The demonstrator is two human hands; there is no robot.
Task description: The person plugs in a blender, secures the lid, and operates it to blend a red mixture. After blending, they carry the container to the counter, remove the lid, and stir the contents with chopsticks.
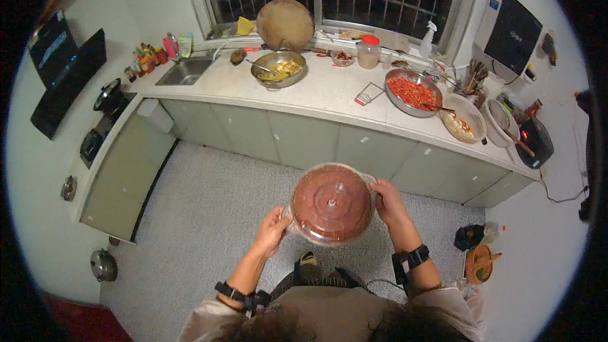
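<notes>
Held out above the floor, before my body, is a round lidded pot or container (332, 221) with a see-through lid and a small central knob. Reddish brown shows through the lid; whether that is food or the container itself I cannot tell. My left hand (274, 229) grips the handle on its left side, thumb on top. On the opposite side, my right hand (390, 202) is closed around the other handle. Both forearms wear black straps. The container's underside is hidden.
Along the window wall runs a white counter (327, 90). On it are a metal wok (278, 81) with yellow food, a steel bowl (401, 108) of chopped red food, a plastic basket (446, 128) and a sink (183, 73). A wooden basket (470, 266) stands on the floor at right.
</notes>
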